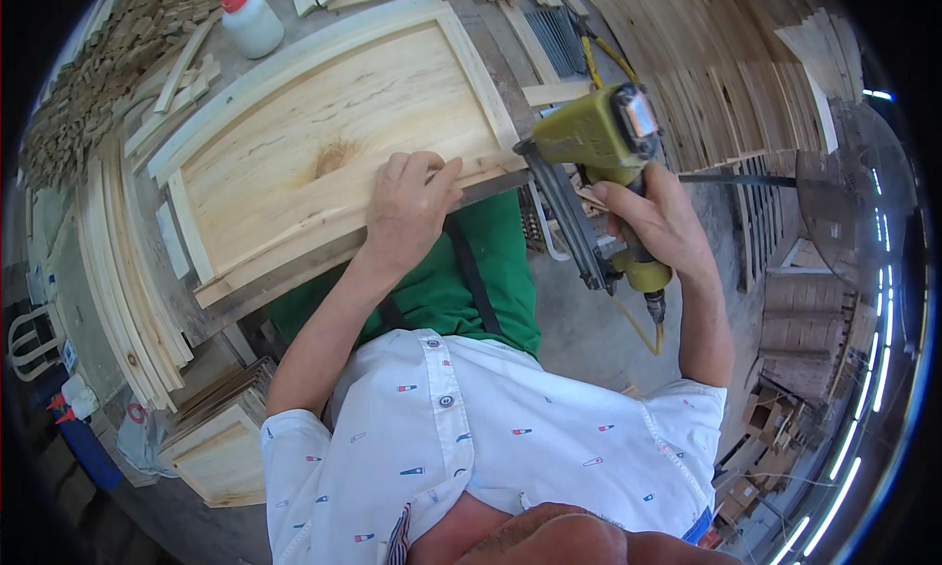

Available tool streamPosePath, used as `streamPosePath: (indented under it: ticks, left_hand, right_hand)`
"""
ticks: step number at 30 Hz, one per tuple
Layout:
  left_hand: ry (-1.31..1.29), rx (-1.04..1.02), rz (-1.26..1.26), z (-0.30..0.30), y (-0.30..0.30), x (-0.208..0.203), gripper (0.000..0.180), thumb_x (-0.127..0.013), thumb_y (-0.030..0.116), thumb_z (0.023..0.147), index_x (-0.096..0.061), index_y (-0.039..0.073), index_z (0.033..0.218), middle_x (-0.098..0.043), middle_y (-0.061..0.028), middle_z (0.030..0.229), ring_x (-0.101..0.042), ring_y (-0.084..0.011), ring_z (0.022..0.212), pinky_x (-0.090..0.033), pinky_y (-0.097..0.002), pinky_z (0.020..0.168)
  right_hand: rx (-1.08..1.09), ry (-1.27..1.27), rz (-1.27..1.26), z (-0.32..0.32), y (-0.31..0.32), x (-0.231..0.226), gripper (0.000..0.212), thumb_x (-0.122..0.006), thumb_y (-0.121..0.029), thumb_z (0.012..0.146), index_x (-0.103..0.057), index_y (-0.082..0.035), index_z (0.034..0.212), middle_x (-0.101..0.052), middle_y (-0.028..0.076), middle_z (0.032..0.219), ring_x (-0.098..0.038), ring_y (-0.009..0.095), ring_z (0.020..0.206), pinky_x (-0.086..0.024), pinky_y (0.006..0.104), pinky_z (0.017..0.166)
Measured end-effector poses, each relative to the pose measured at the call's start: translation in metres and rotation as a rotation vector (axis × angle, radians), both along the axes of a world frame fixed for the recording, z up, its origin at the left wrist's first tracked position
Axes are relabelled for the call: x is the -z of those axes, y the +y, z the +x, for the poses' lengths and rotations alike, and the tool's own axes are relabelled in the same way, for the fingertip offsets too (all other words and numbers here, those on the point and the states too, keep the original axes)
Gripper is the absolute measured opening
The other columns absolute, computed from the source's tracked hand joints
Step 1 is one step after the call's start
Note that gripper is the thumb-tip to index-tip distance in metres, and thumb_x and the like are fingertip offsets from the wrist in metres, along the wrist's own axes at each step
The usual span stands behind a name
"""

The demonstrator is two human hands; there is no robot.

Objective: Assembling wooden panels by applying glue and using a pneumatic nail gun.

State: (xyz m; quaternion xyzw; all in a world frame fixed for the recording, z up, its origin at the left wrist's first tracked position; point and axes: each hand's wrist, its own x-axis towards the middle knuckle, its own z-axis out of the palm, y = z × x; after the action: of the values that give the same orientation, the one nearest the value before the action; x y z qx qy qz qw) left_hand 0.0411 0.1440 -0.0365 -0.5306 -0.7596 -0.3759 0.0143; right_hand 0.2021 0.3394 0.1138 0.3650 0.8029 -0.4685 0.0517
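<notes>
A pale wooden panel [392, 104] with a raised frame of strips round its edge lies on the workbench in front of me. My left hand [410, 200] is closed with bent fingers over the near frame strip [285, 248], pressing it against the panel. In my right hand [659, 216] is a green pneumatic nail gun [594, 131], gripped by its handle. Its nose is at the right end of the near strip, by the panel's corner; whether it touches cannot be made out. A yellow air hose hangs from the handle's lower end.
A white glue bottle [252, 27] with a red tip stands beyond the panel. Long strips [123, 261] lie on the left, near a heap of small offcuts [108, 84]. Stacked boards [706, 84] fill the far right. Another framed panel [218, 457] leans below the bench's left side.
</notes>
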Motion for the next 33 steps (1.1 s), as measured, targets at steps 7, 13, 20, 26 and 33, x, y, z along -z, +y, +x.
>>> streamPosePath:
  ticks: [7,13,20,26,33]
  left_hand:
    - [0.102,-0.009,-0.210,-0.027,-0.068,-0.012,0.050,-0.075,0.015,0.074,-0.060,0.003,0.120,-0.050,-0.0160,0.136,-0.043,-0.0362,0.128,-0.038,-0.0443,0.104]
    - [0.127,-0.083,-0.340,-0.052,-0.116,-0.011,0.060,-0.076,0.030,0.072,-0.059,0.005,0.125,-0.043,-0.0156,0.144,-0.036,-0.0380,0.135,-0.034,-0.0474,0.107]
    - [0.210,-0.110,-0.279,-0.058,-0.124,0.001,0.062,-0.073,0.041,0.072,-0.060,0.006,0.122,-0.047,-0.0151,0.139,-0.039,-0.0387,0.132,-0.035,-0.0491,0.104]
    - [0.112,-0.133,-0.245,-0.053,-0.130,-0.005,0.060,-0.071,0.042,0.075,-0.060,0.006,0.121,-0.047,-0.0151,0.140,-0.038,-0.0363,0.134,-0.034,-0.0473,0.106]
    - [0.122,-0.139,-0.234,-0.054,-0.138,-0.006,0.061,-0.071,0.042,0.074,-0.060,0.005,0.121,-0.047,-0.0152,0.139,-0.037,-0.0359,0.134,-0.034,-0.0467,0.106]
  right_hand:
    - [0.177,0.219,-0.213,-0.009,0.046,0.025,0.025,-0.063,-0.023,0.090,-0.055,0.001,0.091,-0.058,0.004,0.066,-0.056,0.011,0.050,-0.046,0.0237,0.046]
    - [0.278,0.267,-0.455,-0.030,0.079,0.060,0.023,-0.063,-0.024,0.091,-0.056,-0.002,0.087,-0.061,0.005,0.071,-0.057,0.011,0.048,-0.045,0.0234,0.040]
    - [0.366,0.259,-0.320,-0.040,0.074,0.075,0.027,-0.061,-0.030,0.092,-0.056,-0.005,0.084,-0.054,0.004,0.062,-0.052,0.011,0.044,-0.041,0.0235,0.038]
    - [0.223,0.291,-0.505,-0.028,0.090,0.089,0.030,-0.060,-0.032,0.093,-0.052,-0.004,0.084,-0.055,0.005,0.069,-0.052,0.012,0.045,-0.041,0.0228,0.038]
    - [0.210,0.296,-0.500,-0.033,0.079,0.085,0.026,-0.060,-0.029,0.093,-0.051,-0.005,0.089,-0.056,0.005,0.072,-0.052,0.011,0.046,-0.042,0.0219,0.038]
